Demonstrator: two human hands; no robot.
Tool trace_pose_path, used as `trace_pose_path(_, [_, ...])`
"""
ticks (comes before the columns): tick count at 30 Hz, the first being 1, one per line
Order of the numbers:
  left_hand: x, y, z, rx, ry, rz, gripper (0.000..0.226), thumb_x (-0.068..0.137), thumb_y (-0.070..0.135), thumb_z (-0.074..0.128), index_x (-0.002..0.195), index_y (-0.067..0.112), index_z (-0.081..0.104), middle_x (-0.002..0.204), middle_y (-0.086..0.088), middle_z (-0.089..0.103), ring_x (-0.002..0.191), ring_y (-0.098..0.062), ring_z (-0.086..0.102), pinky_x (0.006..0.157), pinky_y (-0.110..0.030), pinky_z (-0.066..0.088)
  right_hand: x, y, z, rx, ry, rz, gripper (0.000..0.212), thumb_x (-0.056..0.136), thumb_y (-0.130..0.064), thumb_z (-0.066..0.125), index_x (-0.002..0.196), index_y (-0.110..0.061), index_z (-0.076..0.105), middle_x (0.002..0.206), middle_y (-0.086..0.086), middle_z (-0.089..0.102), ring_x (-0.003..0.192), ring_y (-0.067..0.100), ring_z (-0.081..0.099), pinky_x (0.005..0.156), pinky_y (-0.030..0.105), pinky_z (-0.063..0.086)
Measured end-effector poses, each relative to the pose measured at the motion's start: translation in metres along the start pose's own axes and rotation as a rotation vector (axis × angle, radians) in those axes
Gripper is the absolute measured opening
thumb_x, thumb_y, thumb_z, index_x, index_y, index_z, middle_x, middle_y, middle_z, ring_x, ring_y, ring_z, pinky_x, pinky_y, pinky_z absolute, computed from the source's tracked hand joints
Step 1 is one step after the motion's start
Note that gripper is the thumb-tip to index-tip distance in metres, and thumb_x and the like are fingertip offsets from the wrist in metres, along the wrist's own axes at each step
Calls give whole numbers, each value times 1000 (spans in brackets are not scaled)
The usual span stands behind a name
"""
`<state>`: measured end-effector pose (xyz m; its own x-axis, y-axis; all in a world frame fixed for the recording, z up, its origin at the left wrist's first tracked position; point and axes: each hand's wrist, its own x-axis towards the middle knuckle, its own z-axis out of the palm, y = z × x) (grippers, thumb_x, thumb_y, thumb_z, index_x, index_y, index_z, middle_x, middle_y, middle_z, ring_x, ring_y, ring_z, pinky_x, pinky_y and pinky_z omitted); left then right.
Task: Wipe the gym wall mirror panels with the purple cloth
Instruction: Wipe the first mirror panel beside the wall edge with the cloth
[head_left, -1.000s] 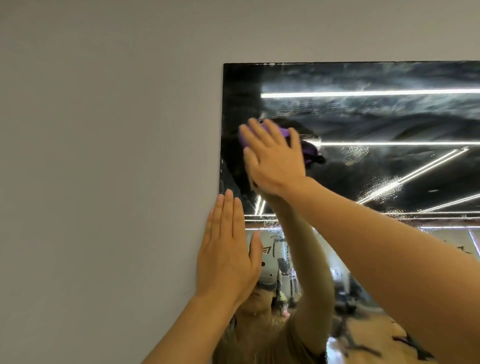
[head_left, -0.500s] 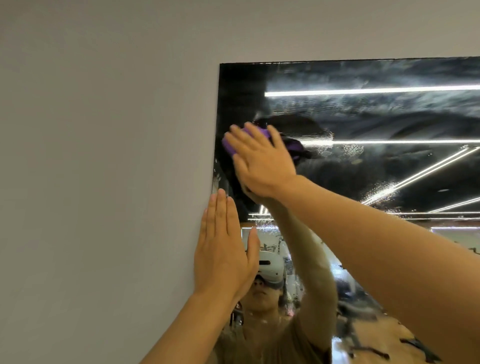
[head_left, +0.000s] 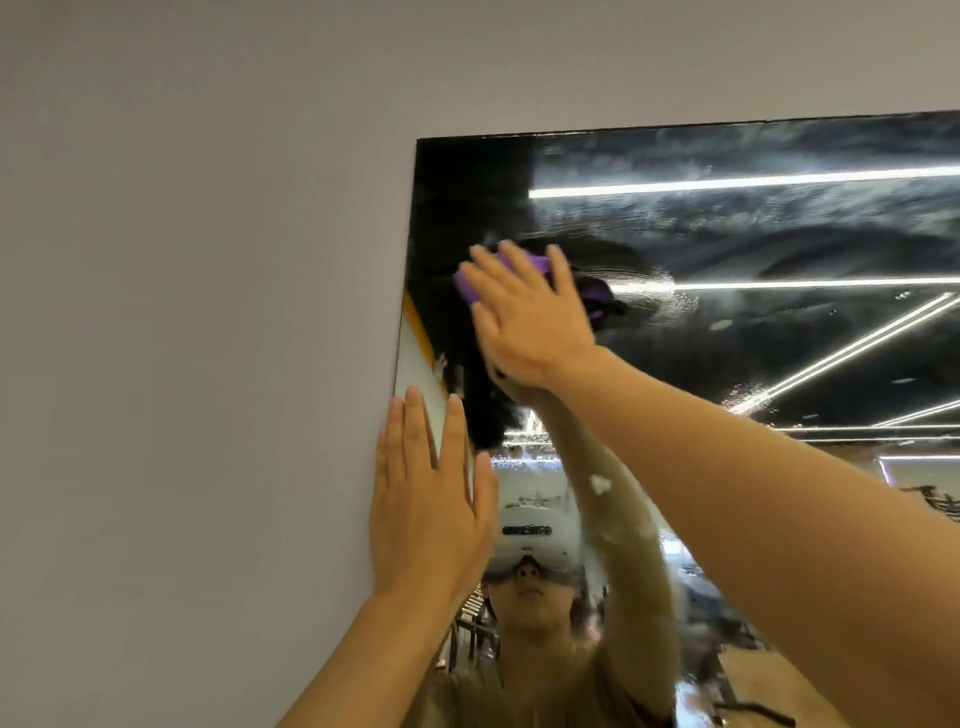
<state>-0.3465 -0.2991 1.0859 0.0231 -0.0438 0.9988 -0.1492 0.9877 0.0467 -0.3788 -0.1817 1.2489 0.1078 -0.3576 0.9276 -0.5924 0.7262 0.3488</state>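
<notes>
Pressing the purple cloth (head_left: 540, 266) flat on the mirror (head_left: 779, 338) near its upper left corner, my right hand (head_left: 530, 322) has straight fingers. My left hand (head_left: 426, 509) lies flat and loose on the mirror's left edge, lower in the frame.

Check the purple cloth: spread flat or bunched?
Bunched. The purple cloth shows only as a thick wad around the right hand pressing it on the wall mirror panel.
</notes>
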Motion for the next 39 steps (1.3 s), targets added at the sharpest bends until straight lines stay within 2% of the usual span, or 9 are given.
trace_pose_path(3, [0,6,1,-49,6,-4,66,101,44,26,155,8,28,162,-19,27,148,-30,17,115,-53,15,-7,2,1,-6,-56,-138,60,103,-43,11,161,-30,18,169,-8,11,156,14,1,123,46,-12])
trace_pose_path(7, [-3,11,1,-142,-23,-49,77,92,65,6,154,21,-4,167,-1,-6,152,-12,-15,120,-26,-15,-20,66,-5,-15,76,277,55,109,-38,21,162,-28,16,170,-7,8,156,14,-1,121,47,-15])
trace_pose_path(10, [-3,13,5,-90,-27,-60,89,89,77,5,155,19,-9,167,-1,-12,153,-14,-19,117,-22,-24,-29,90,-10,-29,80,459,55,109,-36,20,163,-25,12,170,-5,4,156,17,-4,121,51,-15])
trace_pose_path(14, [-2,21,5,-48,-65,-114,94,81,81,-3,151,21,-22,164,0,-25,149,-12,-29,113,-22,-28,-25,56,-8,1,79,306,54,109,-35,24,162,-27,17,170,-6,8,156,18,-1,121,52,-13])
trace_pose_path(19, [-1,36,8,-121,22,-130,79,89,70,4,153,24,-6,163,3,-10,150,-12,-16,119,-30,-17,-30,30,-2,-15,-45,-85,53,110,-41,17,162,-32,15,170,-9,8,156,14,-1,124,47,-12])
trace_pose_path(25, [-1,44,21,-151,47,-56,58,101,47,14,153,23,10,163,3,5,152,-17,2,123,-42,2,-51,131,-23,9,49,429,55,109,-38,19,163,-29,8,170,-7,1,156,15,-5,123,52,-12])
trace_pose_path(28, [-1,44,21,-139,32,-73,59,99,48,13,153,24,7,163,4,3,153,-16,-1,123,-38,-2,-54,138,-25,-3,28,487,55,109,-35,17,163,-28,5,170,-7,-2,156,18,-8,121,55,-13])
trace_pose_path(36, [2,73,18,-17,-22,-211,95,84,75,1,160,18,-1,168,-6,-11,151,-19,-19,120,-35,-19,-51,56,-8,-40,-76,-115,54,110,-41,18,162,-31,10,170,-7,5,157,18,-3,123,53,-11])
trace_pose_path(39, [4,76,18,5,-34,-250,99,81,78,-1,160,17,-4,168,-8,-13,153,-20,-19,120,-37,-18,-49,95,-15,-41,-29,-23,54,109,-40,22,162,-32,13,170,-8,7,156,14,-1,124,49,-10])
